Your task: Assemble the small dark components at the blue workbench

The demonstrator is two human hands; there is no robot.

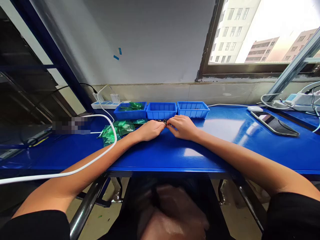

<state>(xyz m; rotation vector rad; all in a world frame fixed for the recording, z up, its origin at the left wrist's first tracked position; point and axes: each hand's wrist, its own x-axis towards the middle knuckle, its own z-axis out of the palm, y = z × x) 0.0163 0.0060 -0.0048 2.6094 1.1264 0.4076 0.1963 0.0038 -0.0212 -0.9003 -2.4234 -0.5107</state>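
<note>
My left hand [151, 130] and my right hand [183, 127] meet over the blue table, just in front of the middle blue bin [161, 111]. Small dark and shiny pieces [165, 122] show at the fingertips and behind them; their kind is too small to make out. The fingers of my left hand are pressed together. On the right, thumb and forefinger pinch close to the left fingertips, and what they grip is hidden. Green plastic bags [122, 128] lie left of my left hand.
A left blue bin [130, 114] holds green pieces; a right blue bin [193, 113] stands beside the middle one. A phone [275, 123] lies at the right. One white cable [100, 156] arches across my left forearm. Power strips [103, 105] sit along the wall.
</note>
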